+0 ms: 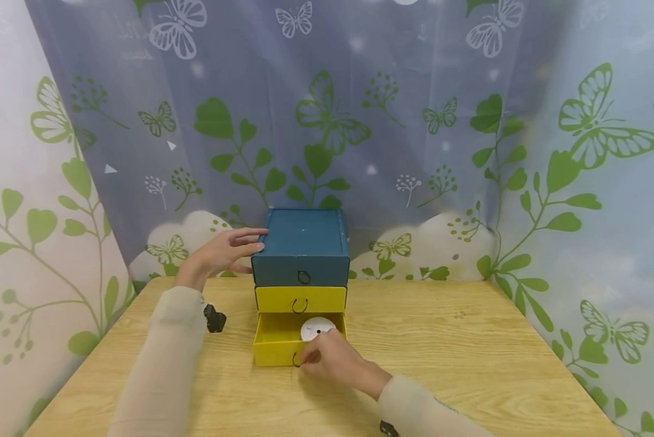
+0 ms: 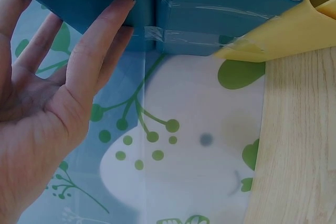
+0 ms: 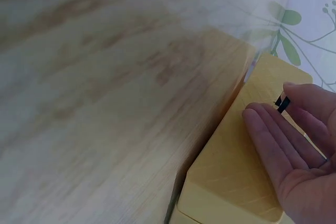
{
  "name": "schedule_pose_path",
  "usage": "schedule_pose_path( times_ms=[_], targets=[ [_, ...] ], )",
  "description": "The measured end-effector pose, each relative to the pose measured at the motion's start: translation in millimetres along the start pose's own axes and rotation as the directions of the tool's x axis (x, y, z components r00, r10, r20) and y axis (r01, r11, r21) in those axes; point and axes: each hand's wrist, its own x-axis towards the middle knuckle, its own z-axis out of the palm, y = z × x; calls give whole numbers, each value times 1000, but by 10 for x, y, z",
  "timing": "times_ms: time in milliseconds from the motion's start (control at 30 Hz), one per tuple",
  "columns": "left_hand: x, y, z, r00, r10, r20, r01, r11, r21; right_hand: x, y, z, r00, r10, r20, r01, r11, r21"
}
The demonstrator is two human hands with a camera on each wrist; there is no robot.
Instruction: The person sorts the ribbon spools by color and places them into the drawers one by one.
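A small drawer cabinet stands on the table, with a blue top (image 1: 305, 233), a blue upper drawer (image 1: 275, 271) and a yellow middle drawer (image 1: 272, 300), both pushed in. The yellow bottom drawer (image 1: 269, 355) is pulled out. Inside it a white disc (image 1: 312, 328) with a dark centre hole shows, its lower part hidden. My right hand (image 1: 335, 361) pinches the bottom drawer's black ring pull (image 3: 284, 103) between thumb and fingers. At the cabinet's left side, my left hand (image 1: 218, 252) touches the blue casing with extended fingers, as the left wrist view also shows.
The cabinet is on a wood-grain table (image 1: 441, 352), near its back edge. Behind hangs a curtain (image 1: 403, 170) with butterflies and leaves. Clear tape (image 2: 210, 11) runs along the cabinet's side. A black device (image 1: 215, 318) hangs by the left wrist.
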Motion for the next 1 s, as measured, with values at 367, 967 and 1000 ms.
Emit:
schedule_pose_path(
  times_ms=[367, 967, 1000],
  targets=[
    [-7, 1, 4, 1000, 6, 4, -6, 1000, 7, 142, 109, 0, 999, 4, -52, -3, 1000, 6],
    [15, -18, -5, 1000, 27, 16, -28, 999, 40, 329, 232, -31, 984, 162, -68, -156, 984, 80],
    [17, -19, -2, 1000, 24, 14, -25, 999, 40, 334, 236, -32, 983, 171, -70, -165, 982, 88]
  ],
)
